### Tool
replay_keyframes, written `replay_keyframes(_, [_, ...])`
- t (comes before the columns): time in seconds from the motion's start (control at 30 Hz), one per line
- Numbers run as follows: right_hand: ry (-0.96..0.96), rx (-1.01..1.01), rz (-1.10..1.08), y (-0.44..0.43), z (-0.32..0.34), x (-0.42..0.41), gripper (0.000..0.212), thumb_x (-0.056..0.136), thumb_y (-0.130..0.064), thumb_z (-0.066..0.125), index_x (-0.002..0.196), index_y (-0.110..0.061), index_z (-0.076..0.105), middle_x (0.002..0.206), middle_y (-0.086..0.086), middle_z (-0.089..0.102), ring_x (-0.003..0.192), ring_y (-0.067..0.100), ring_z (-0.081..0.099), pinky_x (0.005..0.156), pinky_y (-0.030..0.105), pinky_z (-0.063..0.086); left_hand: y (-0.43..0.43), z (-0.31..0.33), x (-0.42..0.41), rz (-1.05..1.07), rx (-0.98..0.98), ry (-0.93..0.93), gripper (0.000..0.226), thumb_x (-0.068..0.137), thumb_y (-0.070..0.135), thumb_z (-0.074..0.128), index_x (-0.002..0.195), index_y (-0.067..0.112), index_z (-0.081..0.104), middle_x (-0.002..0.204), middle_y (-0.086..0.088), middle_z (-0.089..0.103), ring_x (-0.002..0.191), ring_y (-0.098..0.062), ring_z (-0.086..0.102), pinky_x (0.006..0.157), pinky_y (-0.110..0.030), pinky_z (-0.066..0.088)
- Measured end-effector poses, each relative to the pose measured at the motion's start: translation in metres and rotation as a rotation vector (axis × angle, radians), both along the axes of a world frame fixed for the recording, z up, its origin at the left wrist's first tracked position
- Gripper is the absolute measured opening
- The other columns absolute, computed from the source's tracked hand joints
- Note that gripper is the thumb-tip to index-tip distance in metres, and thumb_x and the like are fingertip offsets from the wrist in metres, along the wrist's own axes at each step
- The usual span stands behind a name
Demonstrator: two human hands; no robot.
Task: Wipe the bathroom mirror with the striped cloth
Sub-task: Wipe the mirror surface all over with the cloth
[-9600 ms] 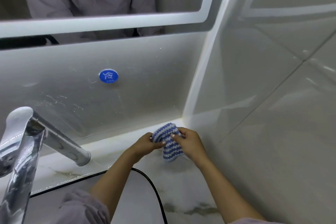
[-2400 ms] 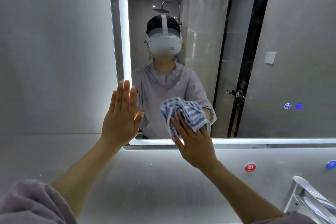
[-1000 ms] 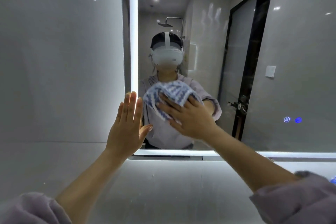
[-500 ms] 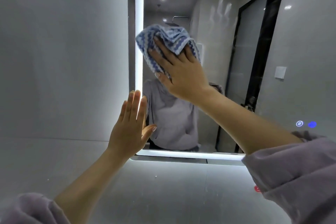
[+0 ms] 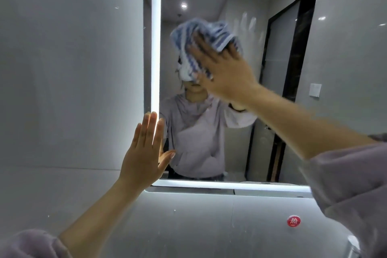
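The bathroom mirror (image 5: 278,81) hangs on the wall ahead, with a lit strip down its left edge and along its bottom. A blue and white striped cloth (image 5: 196,42) is pressed flat against the glass in the mirror's upper left part. My right hand (image 5: 224,69) lies spread over the cloth and holds it to the glass; both are blurred. My left hand (image 5: 146,151) rests flat and open on the mirror's lower left corner, fingers together and pointing up. The glass reflects a person in a pale purple top.
Grey tiled wall (image 5: 71,69) fills the left side and the area below the mirror. A round red sticker (image 5: 293,221) sits on the wall at lower right. A chrome tap tip (image 5: 352,245) shows at the bottom right corner.
My right hand has carried the cloth from the mirror's lower edge up the glass, then slightly right over the last half second. My left hand has stayed flat at the corner.
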State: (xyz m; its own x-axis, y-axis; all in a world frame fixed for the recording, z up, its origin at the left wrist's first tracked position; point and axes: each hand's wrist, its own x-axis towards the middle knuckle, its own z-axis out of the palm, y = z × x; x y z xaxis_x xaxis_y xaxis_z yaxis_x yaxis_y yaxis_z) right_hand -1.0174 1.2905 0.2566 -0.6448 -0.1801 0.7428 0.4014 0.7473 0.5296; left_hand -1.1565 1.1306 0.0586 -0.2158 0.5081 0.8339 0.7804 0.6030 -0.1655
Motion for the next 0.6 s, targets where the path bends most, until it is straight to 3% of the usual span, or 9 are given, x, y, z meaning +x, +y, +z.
replay_keyframes(0.13, [0.13,-0.116,-0.04,0.016,0.036,0.014,0.062,0.098,-0.052,0.021,0.152,-0.028,0.004,0.161,0.0,0.003,0.148,0.026,0.002,0.116,0.043,-0.009,-0.001,0.001,0.002,-0.003,0.002,-0.011,0.082,0.091,0.063,0.024,0.149,0.006,0.015,0.157,-0.017,0.01,0.145,-0.035,0.012,0.119,-0.037,0.006])
replay_keyframes(0.27, [0.164,-0.188,-0.015,0.007,0.009,0.007,0.063,0.099,-0.05,0.026,0.152,-0.025,0.005,0.161,0.002,0.003,0.147,0.03,0.004,0.116,0.046,-0.006,-0.002,0.003,0.004,0.0,-0.008,-0.021,0.082,0.09,0.063,0.025,0.149,0.006,0.015,0.157,-0.017,0.01,0.145,-0.035,0.013,0.12,-0.037,0.003])
replay_keyframes(0.43, [0.028,-0.129,-0.028,0.014,-0.049,0.015,0.063,0.099,-0.052,0.025,0.153,-0.024,0.009,0.161,0.003,0.007,0.148,0.029,0.004,0.119,0.051,0.001,-0.002,0.003,0.005,-0.008,-0.013,-0.022,0.082,0.089,0.061,0.03,0.148,0.004,0.017,0.157,-0.018,0.01,0.145,-0.035,0.011,0.119,-0.035,0.001])
replay_keyframes(0.6, [-0.093,-0.114,-0.063,0.02,-0.126,0.027,0.06,0.099,-0.047,0.022,0.152,-0.026,0.004,0.158,-0.001,-0.002,0.147,0.028,0.003,0.117,0.051,-0.007,-0.001,0.002,0.004,-0.003,-0.008,-0.008,0.082,0.09,0.063,0.024,0.148,0.005,0.018,0.157,-0.019,0.012,0.145,-0.036,0.013,0.119,-0.041,0.01])
